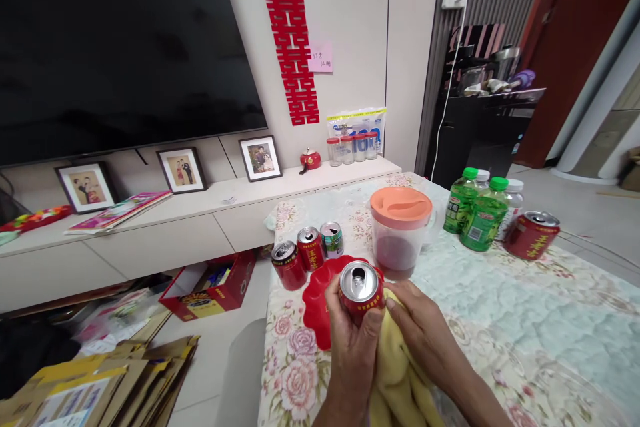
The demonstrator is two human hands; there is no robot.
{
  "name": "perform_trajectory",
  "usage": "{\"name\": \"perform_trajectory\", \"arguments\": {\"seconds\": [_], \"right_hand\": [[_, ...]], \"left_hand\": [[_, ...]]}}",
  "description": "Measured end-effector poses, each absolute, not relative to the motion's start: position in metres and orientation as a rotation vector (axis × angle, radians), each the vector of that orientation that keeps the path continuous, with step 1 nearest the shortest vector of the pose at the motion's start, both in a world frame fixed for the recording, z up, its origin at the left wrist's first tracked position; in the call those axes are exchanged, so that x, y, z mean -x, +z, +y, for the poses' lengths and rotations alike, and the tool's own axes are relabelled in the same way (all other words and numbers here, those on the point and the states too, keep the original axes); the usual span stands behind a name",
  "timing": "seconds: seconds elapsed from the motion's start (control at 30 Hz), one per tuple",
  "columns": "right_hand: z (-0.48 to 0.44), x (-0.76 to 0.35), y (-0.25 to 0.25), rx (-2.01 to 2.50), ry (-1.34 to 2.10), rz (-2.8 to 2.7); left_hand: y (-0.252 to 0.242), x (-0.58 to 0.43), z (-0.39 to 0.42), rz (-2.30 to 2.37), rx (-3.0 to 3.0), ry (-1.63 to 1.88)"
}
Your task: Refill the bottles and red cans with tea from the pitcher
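My left hand is wrapped round an opened red drink can, its top with the dark mouth hole facing me. A yellow cloth hangs from my right hand, which pinches it against the can's right side. Beneath and behind the can lies a red scalloped tray, partly hidden by my left hand. Beyond the tray stand two red cans and a smaller green and white can, all opened. A clear pitcher with an orange lid and dark contents stands just past my hands.
Green-capped bottles, white bottles and another red can stand at the table's right. The floral tablecloth reaches the table's left edge. Flattened cardboard and a red box lie on the floor. Glass jars line the cabinet.
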State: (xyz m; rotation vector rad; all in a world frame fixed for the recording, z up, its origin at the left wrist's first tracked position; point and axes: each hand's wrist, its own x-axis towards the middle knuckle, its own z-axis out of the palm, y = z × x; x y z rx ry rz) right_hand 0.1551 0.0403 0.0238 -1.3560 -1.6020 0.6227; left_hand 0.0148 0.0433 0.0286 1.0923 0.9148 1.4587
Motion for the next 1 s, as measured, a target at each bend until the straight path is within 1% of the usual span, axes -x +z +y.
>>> {"name": "perform_trajectory", "arguments": {"seconds": [0.1,0.27,0.43,0.6,0.87,1.0], "right_hand": [[0.034,-0.151,0.033,1.288,0.514,-1.526],[0.017,-0.149,0.049,1.198,0.308,-1.482],[0.013,-0.149,0.042,1.150,0.195,-1.567],[0.026,-0.145,0.033,1.178,0.294,-1.486],[0.045,-0.152,0.013,1.284,0.498,-1.555],[0.045,-0.150,0.009,1.331,0.429,-1.586]], "left_hand": [[0.027,-0.014,0.046,0.942,-1.124,1.426],[0.019,-0.015,0.044,0.823,-1.065,1.329],[0.018,-0.019,0.031,0.894,-0.881,1.322],[0.024,-0.015,0.031,0.808,-0.960,1.378],[0.021,-0.014,0.043,0.748,-1.050,1.496],[0.024,-0.015,0.043,0.789,-1.076,1.527]]}}
